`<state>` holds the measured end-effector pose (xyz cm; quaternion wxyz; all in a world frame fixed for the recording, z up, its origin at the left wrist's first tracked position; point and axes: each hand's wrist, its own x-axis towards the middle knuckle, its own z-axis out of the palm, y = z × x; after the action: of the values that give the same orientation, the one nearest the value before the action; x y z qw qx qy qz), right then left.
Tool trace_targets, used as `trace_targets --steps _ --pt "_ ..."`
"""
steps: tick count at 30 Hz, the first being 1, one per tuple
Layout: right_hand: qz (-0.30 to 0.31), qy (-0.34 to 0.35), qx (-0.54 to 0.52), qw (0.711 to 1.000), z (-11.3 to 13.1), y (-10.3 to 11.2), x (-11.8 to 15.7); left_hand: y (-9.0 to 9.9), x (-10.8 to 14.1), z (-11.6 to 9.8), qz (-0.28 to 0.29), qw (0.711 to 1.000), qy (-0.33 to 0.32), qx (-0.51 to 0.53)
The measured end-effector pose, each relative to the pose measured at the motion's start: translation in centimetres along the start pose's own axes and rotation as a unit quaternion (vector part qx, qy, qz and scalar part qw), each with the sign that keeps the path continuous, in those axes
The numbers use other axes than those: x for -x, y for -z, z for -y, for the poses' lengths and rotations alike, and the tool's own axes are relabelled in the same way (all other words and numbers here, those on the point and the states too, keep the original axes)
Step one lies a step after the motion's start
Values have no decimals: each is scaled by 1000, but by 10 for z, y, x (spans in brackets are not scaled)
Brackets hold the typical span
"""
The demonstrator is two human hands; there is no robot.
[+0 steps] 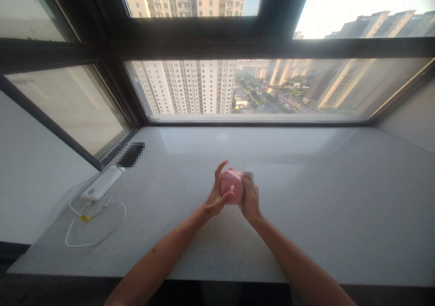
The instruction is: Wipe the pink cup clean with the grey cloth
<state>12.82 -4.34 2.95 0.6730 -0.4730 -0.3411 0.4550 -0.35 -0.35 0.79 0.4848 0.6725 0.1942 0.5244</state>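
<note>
Both my hands meet above the speckled stone counter (pixel 316 215), near its middle. Between them is a pink boxy object (pixel 231 186), tilted on one corner, with a grey face or part (pixel 249 177) showing at its far right. My left hand (pixel 216 193) presses against its left side, with the fingers raised and spread. My right hand (pixel 250 199) wraps its right side and hides most of the grey part. The object's underside is hidden by my hands, and I cannot tell what it is made of.
Left of my hands lie a white power bank (pixel 102 183) and a looped white cable (pixel 95 233) with a yellow tie. A dark pixelated object (pixel 131 154) lies near the window frame. A wide window (pixel 248 88) runs along the counter's far edge.
</note>
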Motion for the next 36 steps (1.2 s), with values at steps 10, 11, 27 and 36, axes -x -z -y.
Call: trace_targets --steps 10,11,27,36 --pt "31 39 79 996 -11 4 8 -11 6 -6 -41 999 17 30" --pt "30 33 71 996 -9 3 8 -10 6 -5 -46 999 -11 6" --pt "-30 6 25 999 -2 -4 6 -7 3 0 -45 986 -118 -108" --pt "20 43 55 997 0 -2 9 -8 5 -1 -60 990 -109 -66"
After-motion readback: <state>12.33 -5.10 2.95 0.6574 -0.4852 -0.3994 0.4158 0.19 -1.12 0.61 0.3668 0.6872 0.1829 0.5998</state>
